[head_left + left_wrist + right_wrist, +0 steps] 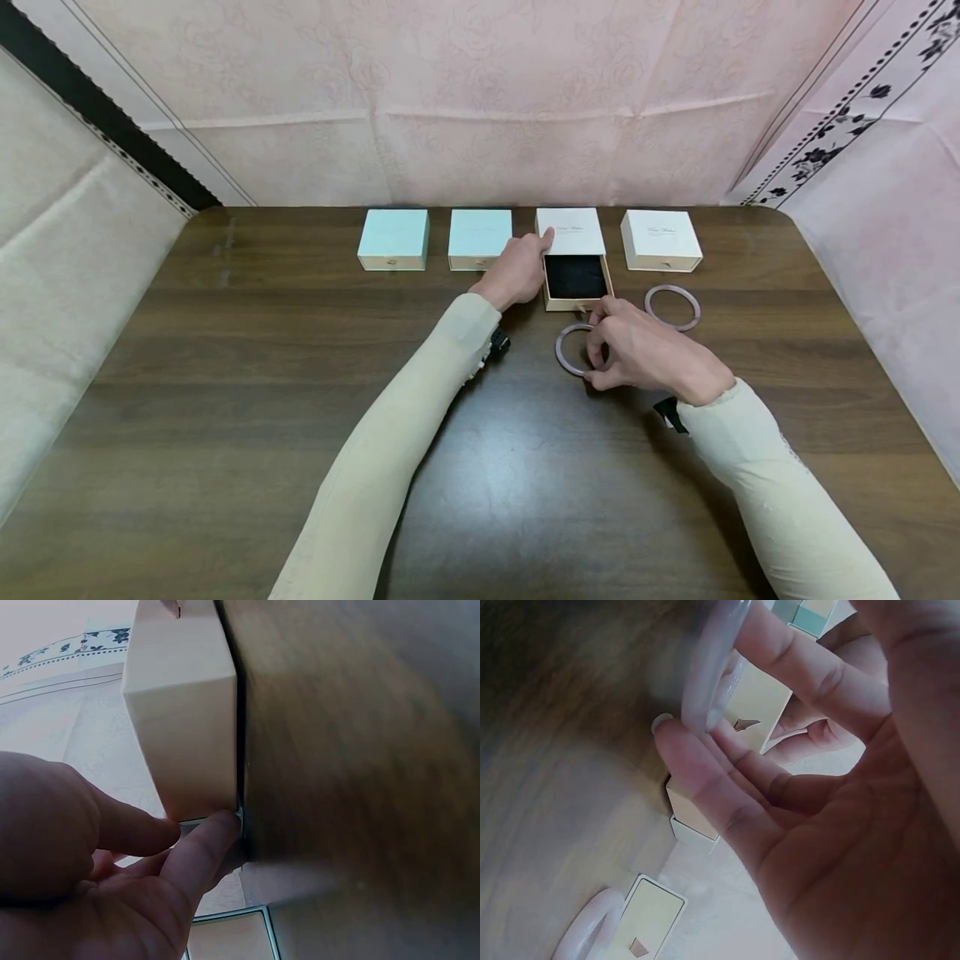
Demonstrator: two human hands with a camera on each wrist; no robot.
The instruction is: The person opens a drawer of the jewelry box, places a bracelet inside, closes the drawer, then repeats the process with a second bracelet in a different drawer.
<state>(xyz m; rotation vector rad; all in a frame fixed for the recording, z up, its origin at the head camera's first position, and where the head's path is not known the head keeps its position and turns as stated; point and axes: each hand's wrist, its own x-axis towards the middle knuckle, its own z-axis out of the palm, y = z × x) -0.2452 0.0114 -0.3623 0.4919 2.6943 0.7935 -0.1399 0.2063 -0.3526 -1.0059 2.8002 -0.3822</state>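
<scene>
A white drawer box [568, 231] has its drawer [579, 306] pulled out toward the near side, showing a black lining [573, 275]. My left hand [516, 271] grips the left side of this box's sleeve, one fingertip on its top. In the left wrist view, thumb and finger meet the sleeve's edge beside the cream drawer wall [184, 742]. Just in front of the drawer, my right hand [637, 350] pinches a pale lilac bangle [701, 682] between thumb and fingers. A second such bangle [672, 288] lies on the table behind the right hand.
Two light-blue drawer boxes, one at the far left [393, 235] and one beside it [480, 232], stand in the back row. Another white box [662, 237] closes the row on the right. All stand on a brown wooden table [225, 400], with pale cloth [480, 150] hanging behind.
</scene>
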